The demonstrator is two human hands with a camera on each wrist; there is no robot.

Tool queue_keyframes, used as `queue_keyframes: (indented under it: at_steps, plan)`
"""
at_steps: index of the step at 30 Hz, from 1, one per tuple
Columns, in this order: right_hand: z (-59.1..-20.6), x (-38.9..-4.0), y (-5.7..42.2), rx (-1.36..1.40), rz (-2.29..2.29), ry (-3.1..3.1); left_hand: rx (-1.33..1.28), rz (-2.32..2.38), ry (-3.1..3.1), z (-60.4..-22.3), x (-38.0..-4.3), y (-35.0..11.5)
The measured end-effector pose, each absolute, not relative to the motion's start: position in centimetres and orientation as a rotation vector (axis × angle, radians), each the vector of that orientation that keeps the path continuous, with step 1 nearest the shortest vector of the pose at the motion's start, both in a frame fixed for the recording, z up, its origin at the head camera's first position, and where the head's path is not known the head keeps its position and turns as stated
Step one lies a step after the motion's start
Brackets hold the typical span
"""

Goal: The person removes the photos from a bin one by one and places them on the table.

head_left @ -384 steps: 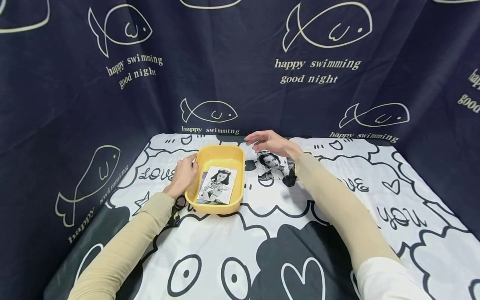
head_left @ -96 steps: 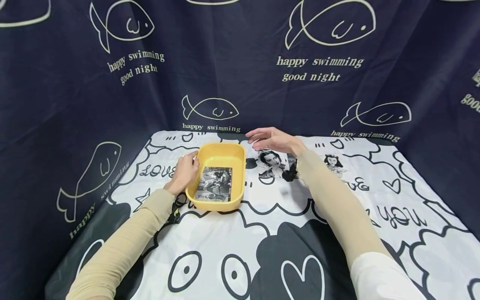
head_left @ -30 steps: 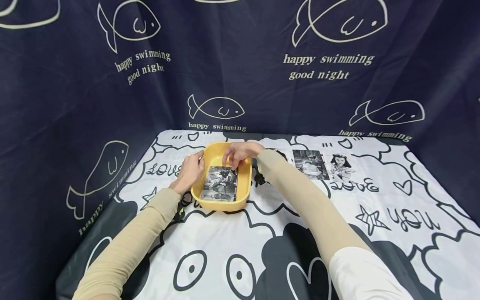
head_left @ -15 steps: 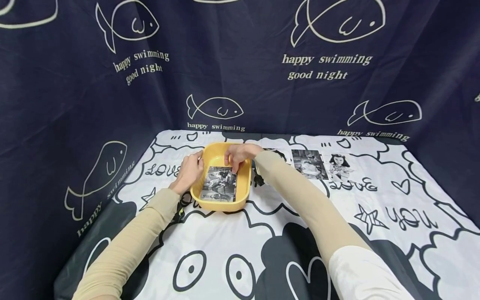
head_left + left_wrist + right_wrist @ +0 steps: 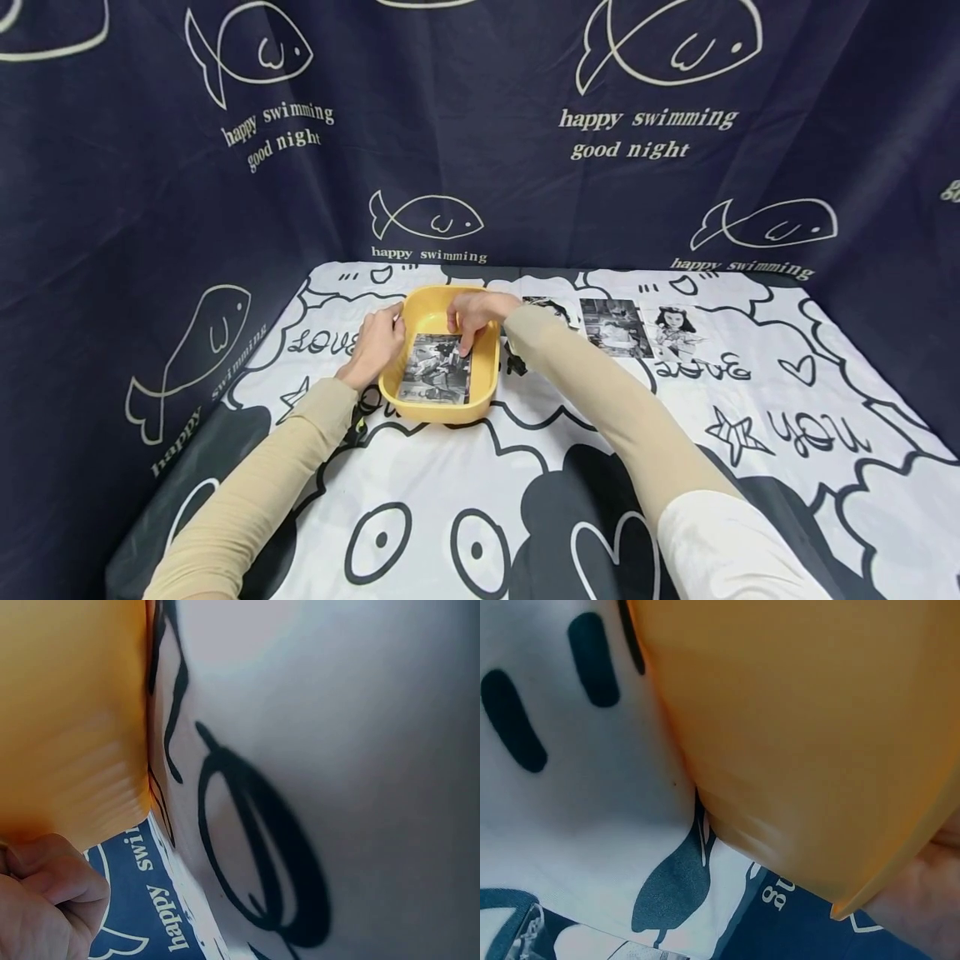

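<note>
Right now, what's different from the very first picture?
The pale portrait went right, from the yellow tray onto the cloth; a darker photo shows inside instead. The right hand moved left into the tray, fingers at that photo. The left hand still holds the tray, which stayed put.

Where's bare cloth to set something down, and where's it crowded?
Free: tablecloth in front of the yellow tray, between left sleeve and right sleeve; also right of the photo row. Crowded: inside the tray, with photo and right hand; its left wall, with left hand; photo row's left end, behind right sleeve.

Navy fish-print cloth backdrop
</note>
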State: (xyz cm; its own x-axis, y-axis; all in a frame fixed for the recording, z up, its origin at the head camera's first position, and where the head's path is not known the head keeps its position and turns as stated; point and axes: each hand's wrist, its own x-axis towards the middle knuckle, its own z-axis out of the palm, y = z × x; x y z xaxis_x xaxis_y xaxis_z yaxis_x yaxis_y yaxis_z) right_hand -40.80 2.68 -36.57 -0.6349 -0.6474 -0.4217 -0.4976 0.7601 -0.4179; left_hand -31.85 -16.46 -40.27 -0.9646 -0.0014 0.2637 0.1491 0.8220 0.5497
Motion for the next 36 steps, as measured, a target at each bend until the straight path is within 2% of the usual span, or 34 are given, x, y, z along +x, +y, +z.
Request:
queue_keyframes:
  at_steps: [17, 36]
  plan:
    - [-36.89, -40.85, 2.37, -0.910, -0.239, 2.426, -0.108, -0.848, -2.754, -40.45, -31.92, -16.45]
    - [-37.26, -41.32, 3.07, -0.810, -0.810, 2.159, -0.109, -0.846, -2.763, -40.23, -31.79, -16.25]
